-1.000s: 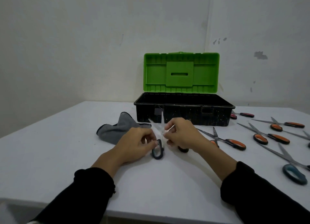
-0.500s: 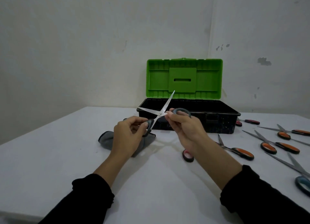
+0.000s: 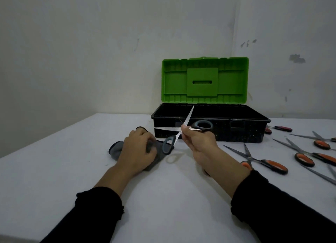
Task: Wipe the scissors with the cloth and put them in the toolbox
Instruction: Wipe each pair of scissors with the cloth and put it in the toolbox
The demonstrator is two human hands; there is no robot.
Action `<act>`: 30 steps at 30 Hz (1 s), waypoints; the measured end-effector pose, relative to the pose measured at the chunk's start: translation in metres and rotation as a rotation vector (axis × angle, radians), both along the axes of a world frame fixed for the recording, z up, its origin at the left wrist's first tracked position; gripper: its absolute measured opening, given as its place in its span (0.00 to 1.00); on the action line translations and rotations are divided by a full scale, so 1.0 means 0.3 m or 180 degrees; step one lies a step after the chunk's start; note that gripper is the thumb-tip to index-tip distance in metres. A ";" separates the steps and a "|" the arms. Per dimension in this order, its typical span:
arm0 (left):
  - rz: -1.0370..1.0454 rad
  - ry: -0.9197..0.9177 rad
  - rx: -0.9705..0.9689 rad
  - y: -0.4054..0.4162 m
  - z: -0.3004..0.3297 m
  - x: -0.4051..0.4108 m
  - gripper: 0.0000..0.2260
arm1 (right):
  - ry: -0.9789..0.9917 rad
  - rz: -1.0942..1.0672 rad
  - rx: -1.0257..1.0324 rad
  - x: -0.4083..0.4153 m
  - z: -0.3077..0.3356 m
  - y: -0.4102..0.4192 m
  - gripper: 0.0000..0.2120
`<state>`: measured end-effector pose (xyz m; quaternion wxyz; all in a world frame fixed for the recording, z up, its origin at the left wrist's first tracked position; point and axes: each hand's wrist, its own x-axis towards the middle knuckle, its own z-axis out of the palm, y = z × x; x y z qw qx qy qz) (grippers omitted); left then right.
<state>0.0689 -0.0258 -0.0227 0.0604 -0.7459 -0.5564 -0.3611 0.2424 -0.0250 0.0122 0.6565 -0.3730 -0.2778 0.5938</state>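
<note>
The grey scissors (image 3: 183, 131) are being held up in the air, blades wide open, just in front of the toolbox (image 3: 209, 131). The right hand (image 3: 198, 142) is pinching them near the top handle. The left hand (image 3: 138, 150) is grabbing the grey cloth (image 3: 116, 149) on the white worktop (image 3: 54, 170). The toolbox is sitting open at 12 o'clock, its green lid (image 3: 204, 80) standing up, and its black inside is looking dark. Orange scissors (image 3: 267, 162) are lying at 3 o'clock.

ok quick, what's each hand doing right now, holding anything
Left hand: grips the grey cloth on the table.
Right hand: holds the grey-handled scissors near the pivot, blades spread open.
</note>
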 end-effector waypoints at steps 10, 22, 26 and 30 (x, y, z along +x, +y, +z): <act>-0.0634 0.0293 -0.0870 -0.036 0.044 -0.068 0.16 | -0.1610 0.0105 0.0128 0.101 0.005 0.017 0.12; -0.0756 -0.1475 -0.0059 -0.038 0.070 -0.013 0.02 | -0.2342 0.0221 0.0353 0.081 0.032 -0.001 0.12; -0.1245 -0.1199 -0.0210 -0.058 0.068 0.025 0.03 | -0.2240 0.0193 0.0406 0.038 0.010 -0.010 0.10; -0.1268 -0.1331 -0.0357 -0.061 0.070 0.035 0.11 | -0.2133 0.0329 0.0464 0.040 0.013 -0.015 0.06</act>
